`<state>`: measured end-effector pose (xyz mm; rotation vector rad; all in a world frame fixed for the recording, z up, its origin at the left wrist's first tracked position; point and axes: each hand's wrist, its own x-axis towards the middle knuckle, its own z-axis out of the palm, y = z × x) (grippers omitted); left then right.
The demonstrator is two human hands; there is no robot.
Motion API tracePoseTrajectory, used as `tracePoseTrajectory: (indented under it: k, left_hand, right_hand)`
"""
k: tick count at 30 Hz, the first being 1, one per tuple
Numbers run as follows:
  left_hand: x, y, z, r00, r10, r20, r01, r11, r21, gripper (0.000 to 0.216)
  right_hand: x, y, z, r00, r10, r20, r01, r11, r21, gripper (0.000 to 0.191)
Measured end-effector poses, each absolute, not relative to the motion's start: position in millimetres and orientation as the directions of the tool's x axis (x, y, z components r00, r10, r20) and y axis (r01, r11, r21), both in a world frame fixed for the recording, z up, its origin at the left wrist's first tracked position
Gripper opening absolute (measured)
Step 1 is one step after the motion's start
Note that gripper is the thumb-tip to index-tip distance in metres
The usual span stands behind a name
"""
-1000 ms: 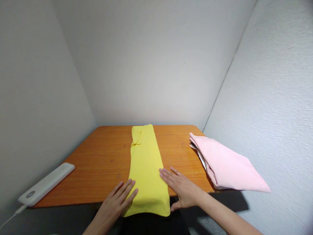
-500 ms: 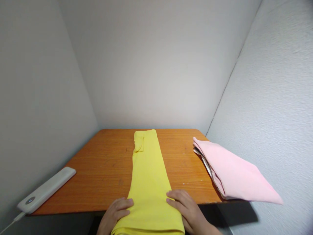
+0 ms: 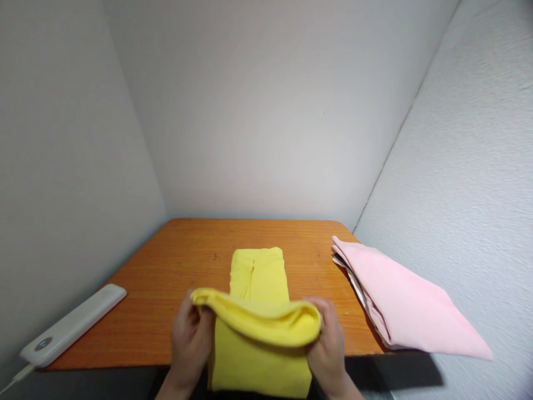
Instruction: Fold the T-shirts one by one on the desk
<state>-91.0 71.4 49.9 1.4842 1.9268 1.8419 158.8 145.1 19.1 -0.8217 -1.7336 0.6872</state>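
Head view: both hands grip a folded yellow cloth (image 3: 259, 278) at the near edge of an orange wood tabletop (image 3: 183, 261). Left hand (image 3: 189, 339), at approx. 7 o'clock in frame, is closed on the cloth's left corner, fingers curled over the fold; right hand (image 3: 328, 344), approx. 5 o'clock, is closed on the right corner w/ the thumb side pinching the hem. Between them the near end of the cloth rides up as a thick rolled lip, sagging slightly in the middle, while the far end lies flat on the tabletop toward 12 o'clock and the lower part hangs off the near edge.

Judging by that sag and the soft creases, the cloth looks light, limp and non-slippery, prob. knit fabric; it won't hold shape on its own, so a hold at both outer corners, as shown, seems the way to keep the fold square. A one-point grip would likely let layers slide apart.

At 3 o'clock, well apart from the cloth, a folded pink cloth stack (image 3: 400, 305) overhangs the tabletop's right edge. At 9 o'clock, a white power bank (image 3: 73, 325) w/ cable lies by the left wall.
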Motion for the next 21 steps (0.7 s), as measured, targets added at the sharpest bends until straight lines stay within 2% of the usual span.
tracePoseTrajectory:
  k: [1, 3, 5, 7, 11, 14, 18, 21]
  left_hand:
    - [-97, 90, 55, -0.535, 0.675, 0.508, 0.557, -0.170, 0.813, 0.033]
    - [-109, 125, 62, -0.528, 0.712, 0.463, 0.612, -0.058, 0.788, 0.037]
    - [-118, 147, 59, -0.470, 0.777, 0.419, 0.747, 0.097, 0.658, 0.044]
    - [-118, 154, 46, -0.427, 0.808, 0.405, 0.839, 0.187, 0.511, 0.054]
    - [-97, 142, 11, -0.269, 0.843, 0.466, 0.946, 0.141, 0.290, 0.049]
    - [-80, 134, -8, -0.152, 0.910, 0.386, 0.983, 0.098, 0.157, 0.048]
    - [-73, 131, -32, -0.239, 0.934, 0.264, 0.969, 0.211, 0.131, 0.054]
    - [-73, 128, -44, -0.266, 0.910, 0.319, 0.963, 0.239, 0.121, 0.054]
  right_hand:
    - [146, 167, 30, -0.241, 0.822, 0.516, 0.223, 0.564, -0.795, 0.032]
    - [124, 206, 44, -0.278, 0.878, 0.390, 0.389, 0.474, -0.790, 0.042]
    - [111, 229, 46, -0.291, 0.886, 0.360, 0.581, 0.463, -0.670, 0.049]
    - [105, 232, 37, -0.307, 0.856, 0.416, 0.686, 0.502, -0.526, 0.050]
    - [94, 203, 8, -0.418, 0.767, 0.487, 0.698, 0.614, -0.368, 0.052]
    - [83, 182, -8, -0.525, 0.766, 0.371, 0.702, 0.636, -0.320, 0.061]
    - [78, 176, -27, -0.547, 0.821, 0.164, 0.752, 0.568, -0.335, 0.070]
    - [83, 178, -39, -0.560, 0.810, 0.175, 0.736, 0.583, -0.345, 0.071]
